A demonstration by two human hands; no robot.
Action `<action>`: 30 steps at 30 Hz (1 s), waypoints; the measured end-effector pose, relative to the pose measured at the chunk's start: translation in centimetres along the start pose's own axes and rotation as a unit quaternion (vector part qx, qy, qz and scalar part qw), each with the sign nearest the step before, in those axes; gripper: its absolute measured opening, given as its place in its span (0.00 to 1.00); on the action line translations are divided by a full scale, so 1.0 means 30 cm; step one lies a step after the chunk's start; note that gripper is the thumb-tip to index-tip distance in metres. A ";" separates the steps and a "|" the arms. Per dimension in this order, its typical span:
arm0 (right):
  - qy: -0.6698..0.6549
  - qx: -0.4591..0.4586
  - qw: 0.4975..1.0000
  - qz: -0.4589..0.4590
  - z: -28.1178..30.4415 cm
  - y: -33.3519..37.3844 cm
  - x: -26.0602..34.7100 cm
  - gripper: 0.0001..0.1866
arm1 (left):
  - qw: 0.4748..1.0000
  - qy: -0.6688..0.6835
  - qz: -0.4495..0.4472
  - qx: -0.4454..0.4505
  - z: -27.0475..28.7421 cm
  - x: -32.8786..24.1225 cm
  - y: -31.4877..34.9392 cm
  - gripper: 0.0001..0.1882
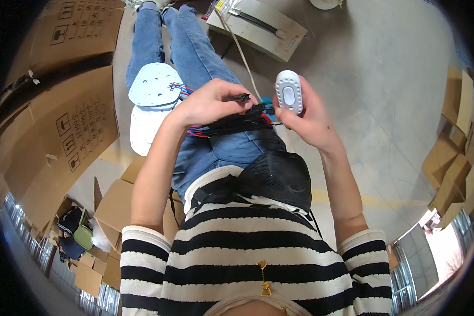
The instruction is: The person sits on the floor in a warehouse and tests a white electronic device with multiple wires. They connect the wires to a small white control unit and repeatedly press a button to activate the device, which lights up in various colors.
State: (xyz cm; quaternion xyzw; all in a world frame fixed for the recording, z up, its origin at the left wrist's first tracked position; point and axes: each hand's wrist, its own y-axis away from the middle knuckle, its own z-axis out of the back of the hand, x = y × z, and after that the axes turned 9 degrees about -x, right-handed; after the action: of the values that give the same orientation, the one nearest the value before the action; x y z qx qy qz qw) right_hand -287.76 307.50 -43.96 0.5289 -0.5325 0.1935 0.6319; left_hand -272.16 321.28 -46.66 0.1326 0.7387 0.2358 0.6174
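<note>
My left hand (210,102) is closed around the ends of several thin black wires, and small black connectors (243,98) poke out between its thumb and fingers. A thick bundle of black wires (237,125) lies across my lap below it. On the other side, my right hand (315,113) grips a white oval plastic device (288,94) with a scalloped rim and a raised centre, held upright. Its thumb is near the wires that run toward the device. Red and blue wires show beside my left wrist, next to pale rounded plates (155,87) resting by my legs.
Large cardboard boxes (84,116) stand along the left. A light-coloured metal case (260,29) with a black handle sits on the floor ahead, and a pale cord (242,52) runs from it toward my lap. Flattened cardboard (450,163) leans at the right.
</note>
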 end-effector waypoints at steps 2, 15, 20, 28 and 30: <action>0.020 -0.017 1.000 0.000 -0.010 0.000 -0.005 0.17 | 1.000 0.005 -0.007 0.004 0.000 0.000 0.000 0.09; 0.076 -0.057 0.994 0.057 -0.038 -0.010 -0.068 0.17 | 0.997 -0.060 -0.039 0.008 -0.004 -0.024 0.006 0.11; 0.078 -0.040 0.996 0.003 -0.021 0.016 -0.056 0.16 | 0.969 -0.214 -0.107 -0.059 0.050 -0.077 0.036 0.13; 0.012 -0.019 0.999 -0.030 -0.024 0.094 -0.049 0.17 | 0.972 -0.042 -0.097 -0.210 0.212 -0.176 0.200 0.13; -0.048 -0.029 0.997 -0.057 -0.030 0.098 -0.042 0.16 | 0.972 0.023 -0.054 -0.227 0.193 -0.158 0.202 0.13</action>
State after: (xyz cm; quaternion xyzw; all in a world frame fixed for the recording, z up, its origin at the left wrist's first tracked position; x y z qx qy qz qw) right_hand -290.17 309.77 -43.58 0.5485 -0.5365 0.1154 0.6309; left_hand -266.13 325.21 -40.26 -0.0567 0.6858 0.3664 0.6262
